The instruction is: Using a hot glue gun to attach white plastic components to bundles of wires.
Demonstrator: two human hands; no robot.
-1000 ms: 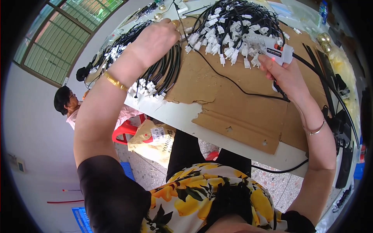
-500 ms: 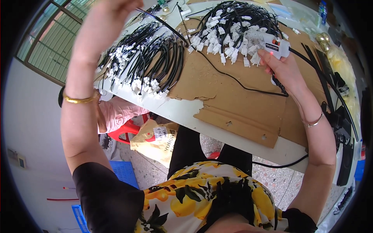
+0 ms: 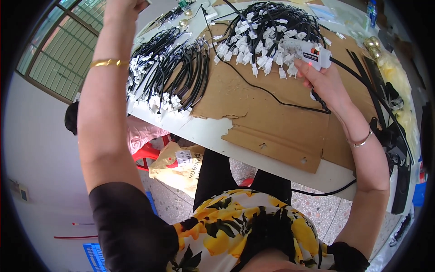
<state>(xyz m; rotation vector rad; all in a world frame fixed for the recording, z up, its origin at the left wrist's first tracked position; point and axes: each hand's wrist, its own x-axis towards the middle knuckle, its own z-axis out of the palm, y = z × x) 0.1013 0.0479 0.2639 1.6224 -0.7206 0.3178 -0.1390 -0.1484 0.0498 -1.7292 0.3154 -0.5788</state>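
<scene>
My right hand [image 3: 319, 81] is closed around a white plastic device [image 3: 319, 56] with an orange-red switch, a dark label and a glowing red light. Its exact kind is unclear. A thick black cable [image 3: 358, 75] runs from its right end. Just beyond it lies a heap of black cables with white plug connectors [image 3: 267, 38]. My left hand [image 3: 129, 5] is raised at the top edge and partly cut off, its fingers curled; what they hold does not show. Below and right of it lies a second bundle of black cables with white connectors [image 3: 181, 77].
Brown cardboard [image 3: 272, 122] covers much of the white table [image 3: 176, 129]. A thin black cord [image 3: 253, 86] crosses it. At the right lie black strips [image 3: 364, 86] and yellowish plastic wrapping [image 3: 394, 79]. A paper sack [image 3: 176, 167] and a person in pink [image 3: 142, 133] are below left.
My left hand has moved up, partly out of the picture; the black cable seen at its fingers earlier no longer shows there. My right hand keeps its grip on the white device.
</scene>
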